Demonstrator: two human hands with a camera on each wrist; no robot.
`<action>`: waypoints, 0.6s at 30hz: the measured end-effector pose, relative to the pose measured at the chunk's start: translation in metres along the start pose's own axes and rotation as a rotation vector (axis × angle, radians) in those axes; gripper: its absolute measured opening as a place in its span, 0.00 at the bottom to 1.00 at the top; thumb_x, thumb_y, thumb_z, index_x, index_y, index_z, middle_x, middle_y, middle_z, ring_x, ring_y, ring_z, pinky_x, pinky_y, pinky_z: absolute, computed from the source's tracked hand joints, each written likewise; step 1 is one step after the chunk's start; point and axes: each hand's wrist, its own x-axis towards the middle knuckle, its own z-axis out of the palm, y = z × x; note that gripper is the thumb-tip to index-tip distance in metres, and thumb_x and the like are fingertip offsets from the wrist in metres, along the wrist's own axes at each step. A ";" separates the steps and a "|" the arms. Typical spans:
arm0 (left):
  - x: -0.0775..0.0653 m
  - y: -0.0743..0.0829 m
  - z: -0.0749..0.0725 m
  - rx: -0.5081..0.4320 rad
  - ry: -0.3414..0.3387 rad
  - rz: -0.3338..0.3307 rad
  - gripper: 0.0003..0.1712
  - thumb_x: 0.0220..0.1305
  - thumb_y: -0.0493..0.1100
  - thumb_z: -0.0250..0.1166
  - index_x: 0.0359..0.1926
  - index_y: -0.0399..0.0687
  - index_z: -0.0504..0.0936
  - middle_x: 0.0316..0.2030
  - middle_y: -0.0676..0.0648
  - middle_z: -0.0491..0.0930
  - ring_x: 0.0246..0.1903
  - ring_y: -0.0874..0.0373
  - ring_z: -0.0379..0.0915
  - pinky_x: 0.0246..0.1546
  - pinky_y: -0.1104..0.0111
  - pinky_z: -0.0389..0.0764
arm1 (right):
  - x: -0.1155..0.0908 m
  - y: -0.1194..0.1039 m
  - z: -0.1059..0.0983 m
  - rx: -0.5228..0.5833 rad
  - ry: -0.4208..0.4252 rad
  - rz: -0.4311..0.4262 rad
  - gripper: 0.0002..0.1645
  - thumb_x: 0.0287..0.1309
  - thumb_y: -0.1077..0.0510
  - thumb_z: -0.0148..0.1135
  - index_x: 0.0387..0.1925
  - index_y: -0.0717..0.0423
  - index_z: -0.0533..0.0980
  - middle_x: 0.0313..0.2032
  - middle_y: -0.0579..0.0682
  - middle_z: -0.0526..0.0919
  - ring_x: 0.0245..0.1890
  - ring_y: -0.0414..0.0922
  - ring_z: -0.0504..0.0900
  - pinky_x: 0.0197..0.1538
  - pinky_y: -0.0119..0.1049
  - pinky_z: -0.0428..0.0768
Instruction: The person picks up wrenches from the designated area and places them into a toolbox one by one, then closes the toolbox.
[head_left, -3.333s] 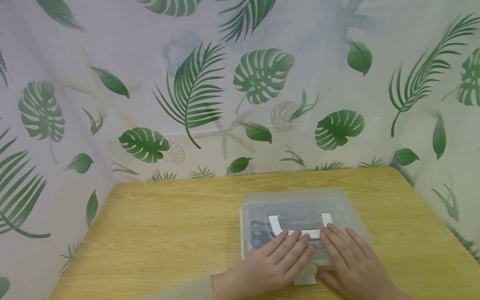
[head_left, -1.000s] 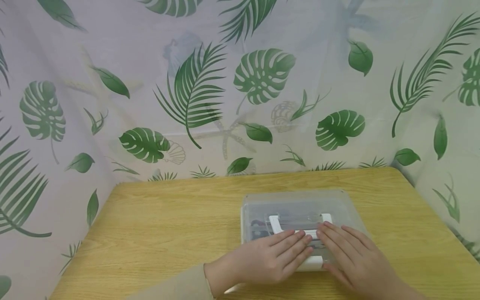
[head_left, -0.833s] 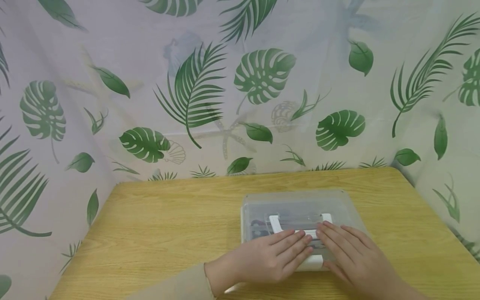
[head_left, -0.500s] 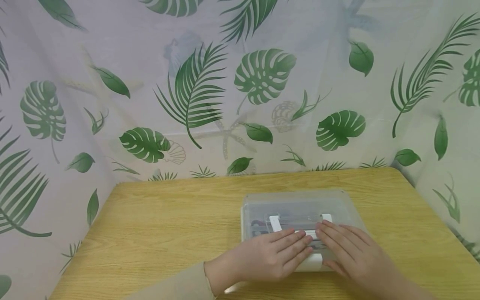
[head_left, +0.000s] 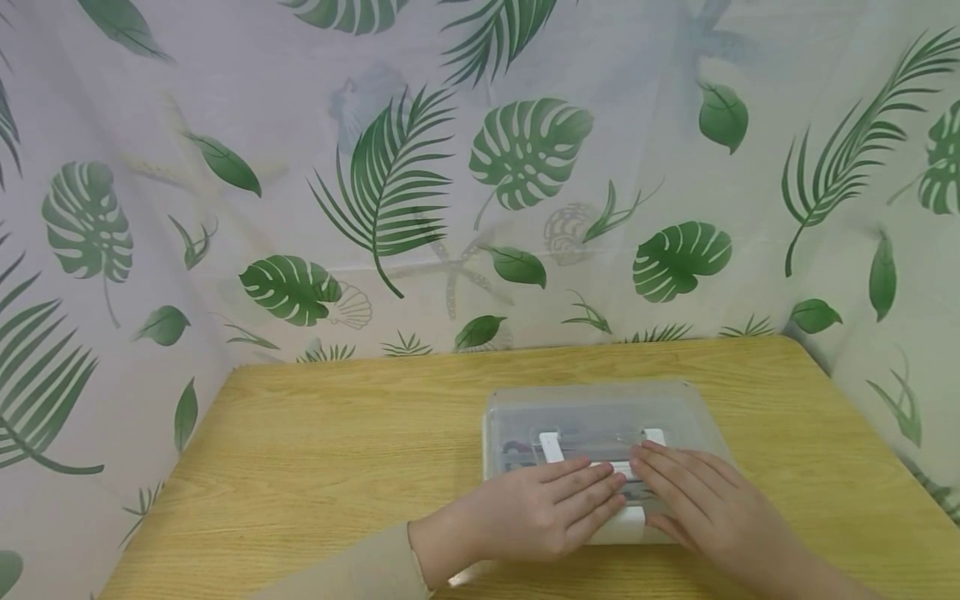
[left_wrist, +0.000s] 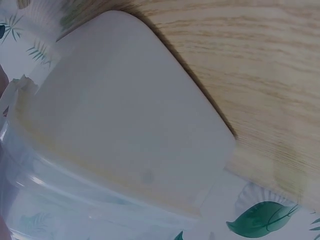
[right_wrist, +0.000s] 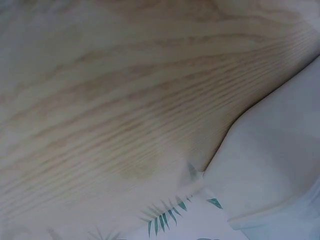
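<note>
A plastic storage box [head_left: 592, 406] with a clear lid lies on the table, dark contents showing dimly through it. On its lid is a white carry handle [head_left: 551, 447], and a white latch [head_left: 626, 525] sits against its front. My left hand [head_left: 536, 512] rests across the lid's front left part, straight fingers reaching the handle. From the right, my right hand [head_left: 712, 504] lies on the lid with extended fingers, its thumb low beside the latch. Both wrist views show the box's white wall [left_wrist: 120, 105], [right_wrist: 270, 150] close up; the palms' undersides are hidden.
The wood-grain table [head_left: 337, 450] extends to the left of the box and behind it. A leaf-printed cloth [head_left: 480, 208] hangs along the table's back and both sides.
Earlier the front latch stuck out toward me; now it lies flat against the box's front. Over the last second both hands have stayed almost still on the lid.
</note>
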 end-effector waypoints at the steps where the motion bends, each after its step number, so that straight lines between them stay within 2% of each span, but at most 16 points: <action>1: 0.000 0.000 0.000 0.000 0.002 -0.002 0.21 0.83 0.46 0.53 0.66 0.50 0.84 0.64 0.50 0.84 0.66 0.60 0.80 0.72 0.65 0.77 | 0.000 0.000 0.000 0.001 0.000 0.002 0.34 0.86 0.44 0.44 0.54 0.70 0.83 0.51 0.63 0.90 0.49 0.55 0.85 0.84 0.30 0.54; 8: -0.001 0.000 0.005 -0.024 0.041 -0.039 0.19 0.82 0.46 0.56 0.64 0.52 0.86 0.63 0.52 0.85 0.65 0.62 0.81 0.71 0.66 0.77 | 0.000 0.000 -0.001 0.028 -0.013 0.017 0.34 0.85 0.43 0.44 0.55 0.70 0.82 0.52 0.62 0.90 0.49 0.54 0.85 0.84 0.29 0.54; 18: -0.001 0.000 0.002 -0.026 0.037 -0.030 0.19 0.82 0.45 0.57 0.64 0.51 0.86 0.63 0.51 0.85 0.65 0.61 0.81 0.70 0.66 0.78 | 0.002 0.002 -0.002 0.040 -0.001 0.010 0.34 0.85 0.43 0.45 0.54 0.70 0.83 0.51 0.62 0.90 0.47 0.54 0.86 0.83 0.28 0.55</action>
